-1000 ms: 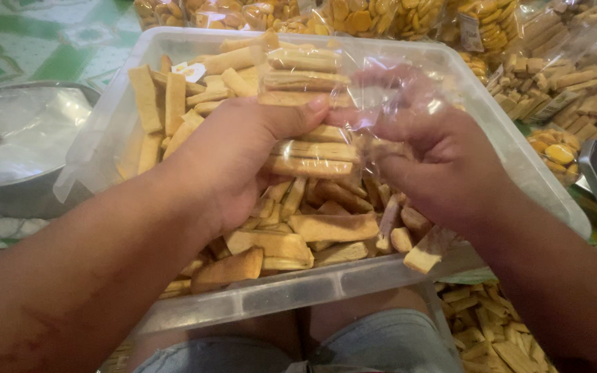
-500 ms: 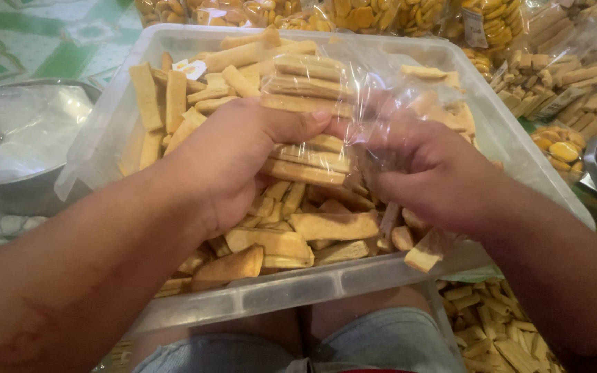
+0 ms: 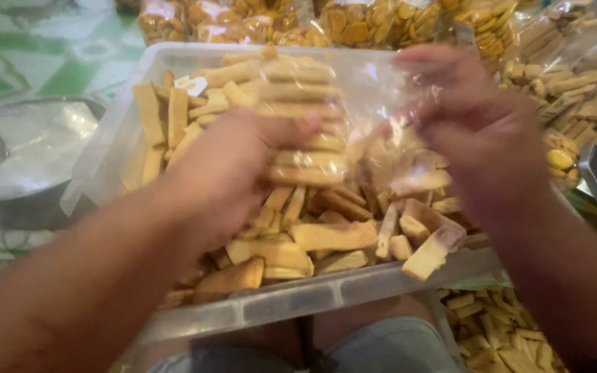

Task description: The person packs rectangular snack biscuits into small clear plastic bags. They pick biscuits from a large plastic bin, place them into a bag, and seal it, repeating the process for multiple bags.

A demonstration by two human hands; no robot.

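The left hand (image 3: 233, 173) is curled shut around a clear plastic bag (image 3: 305, 117) stacked with long tan biscuit sticks, held above the middle of a clear plastic tub (image 3: 298, 300); the right hand (image 3: 481, 138), blurred, has its fingers pinched together on the bag's loose open end, just beside the left; loose biscuit sticks (image 3: 326, 235) of the same tan colour fill the tub below, some tilted against its near rim; a small white label (image 3: 191, 84) lies among the sticks by the tub's far-left corner. Beyond the far rim sit clear packets of round yellow biscuits (image 3: 354, 21); at the right, packets of pale sticks (image 3: 575, 83); left of the tub, a metal bowl (image 3: 22, 152) lined with clear plastic. Compared with half a second ago, both hands and the bag are higher and nearer the camera, and the right hand has lifted up and away to the right. The tub's near edge rests over the person's knees; free room shows only above the tub, between the hands and its far wall.
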